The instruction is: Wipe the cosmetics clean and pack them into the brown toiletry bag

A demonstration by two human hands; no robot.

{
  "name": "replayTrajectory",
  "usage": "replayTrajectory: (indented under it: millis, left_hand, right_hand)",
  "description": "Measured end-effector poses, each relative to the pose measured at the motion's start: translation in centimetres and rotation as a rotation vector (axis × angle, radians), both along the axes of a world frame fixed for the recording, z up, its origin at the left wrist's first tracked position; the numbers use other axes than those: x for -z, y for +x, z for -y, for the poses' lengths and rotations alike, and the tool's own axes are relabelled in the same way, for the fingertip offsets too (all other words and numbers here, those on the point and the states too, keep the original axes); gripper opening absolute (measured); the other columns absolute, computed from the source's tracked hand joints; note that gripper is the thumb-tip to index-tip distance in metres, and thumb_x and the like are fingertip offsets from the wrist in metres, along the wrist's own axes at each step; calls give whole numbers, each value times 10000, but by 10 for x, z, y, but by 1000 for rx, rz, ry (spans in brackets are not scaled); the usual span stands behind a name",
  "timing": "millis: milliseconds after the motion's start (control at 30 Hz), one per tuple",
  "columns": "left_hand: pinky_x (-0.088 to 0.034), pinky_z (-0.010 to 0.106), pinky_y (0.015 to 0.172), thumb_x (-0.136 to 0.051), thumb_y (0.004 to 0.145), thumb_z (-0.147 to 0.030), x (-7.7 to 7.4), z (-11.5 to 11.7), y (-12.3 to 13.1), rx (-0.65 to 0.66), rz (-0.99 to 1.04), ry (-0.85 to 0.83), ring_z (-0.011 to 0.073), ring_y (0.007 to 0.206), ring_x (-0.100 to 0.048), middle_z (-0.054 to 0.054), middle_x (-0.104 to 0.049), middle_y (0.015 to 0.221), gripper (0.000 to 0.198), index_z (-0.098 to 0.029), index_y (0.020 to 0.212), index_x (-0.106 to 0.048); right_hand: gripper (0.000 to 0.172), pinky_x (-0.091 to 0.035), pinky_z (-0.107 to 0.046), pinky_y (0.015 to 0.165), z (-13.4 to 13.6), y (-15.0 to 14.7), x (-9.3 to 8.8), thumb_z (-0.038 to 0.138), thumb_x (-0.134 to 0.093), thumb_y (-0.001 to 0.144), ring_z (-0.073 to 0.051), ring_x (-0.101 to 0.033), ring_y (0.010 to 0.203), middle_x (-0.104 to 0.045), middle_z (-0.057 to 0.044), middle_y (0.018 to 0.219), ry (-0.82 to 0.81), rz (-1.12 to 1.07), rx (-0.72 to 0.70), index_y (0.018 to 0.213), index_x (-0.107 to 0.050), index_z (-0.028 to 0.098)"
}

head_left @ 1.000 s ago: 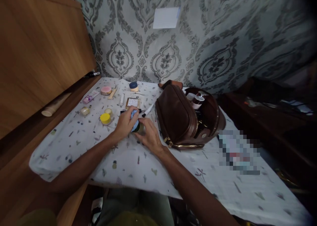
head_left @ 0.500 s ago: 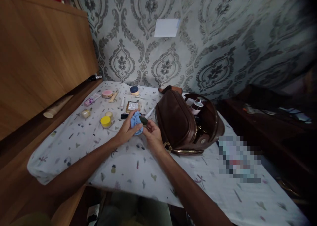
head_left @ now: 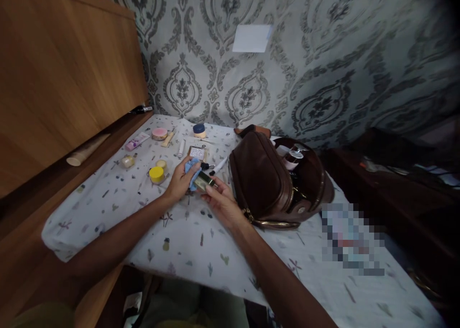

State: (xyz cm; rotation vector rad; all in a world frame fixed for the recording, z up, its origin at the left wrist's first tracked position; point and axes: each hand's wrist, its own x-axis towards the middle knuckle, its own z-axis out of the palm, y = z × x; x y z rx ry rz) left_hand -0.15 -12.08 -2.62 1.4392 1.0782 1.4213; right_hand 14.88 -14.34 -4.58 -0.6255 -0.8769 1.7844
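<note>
My left hand (head_left: 180, 180) is closed around a crumpled blue cloth (head_left: 193, 167), which presses against one end of a small dark green, partly clear case (head_left: 203, 180). The fingers of my right hand (head_left: 222, 199) grip the other end of that case. Just beyond the hands lie a dark slim item (head_left: 207, 166), a white pointed tube (head_left: 222, 164) and a glittery square compact (head_left: 197, 153). To the right of my right hand stands an open brown bag (head_left: 260, 177) with several cosmetics inside.
A yellow-lidded jar (head_left: 156, 175), a small clear jar (head_left: 127, 161), a pink round compact (head_left: 159, 134), a purple-white tube (head_left: 137, 141) and a blue-lidded jar (head_left: 199, 130) stand on the patterned cloth (head_left: 179, 251). A wooden cabinet (head_left: 72, 78) borders the left.
The case in my hands has turned, and more of its face shows beside the blue cloth. The view has shifted slightly, so the bag and table items appear a little further right.
</note>
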Motion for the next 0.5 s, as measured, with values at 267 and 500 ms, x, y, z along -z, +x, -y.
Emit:
replayTrajectory:
  millis: [267, 500]
  left_hand:
    - [-413, 394, 1057, -458, 936, -597, 13, -1, -1, 8, -225, 156, 234, 1169, -537, 107, -547, 1239, 554, -213, 1332, -409]
    - [-420, 440, 1063, -769, 733, -375, 14, 2, 0, 40, -549, 366, 310, 1264, -520, 151, -535, 1353, 751, -191, 1372, -421]
  right_hand:
    - [402, -534, -225, 711, -5, 1, 3, 280, -890, 655, -123, -677, 811, -755, 21, 966, -82, -128, 66, 1004, -695, 251]
    - [360, -546, -234, 717, -4, 0, -1, 337, -862, 688, -137, -680, 836, -744, 25, 964, -52, -90, 96, 990, -684, 256]
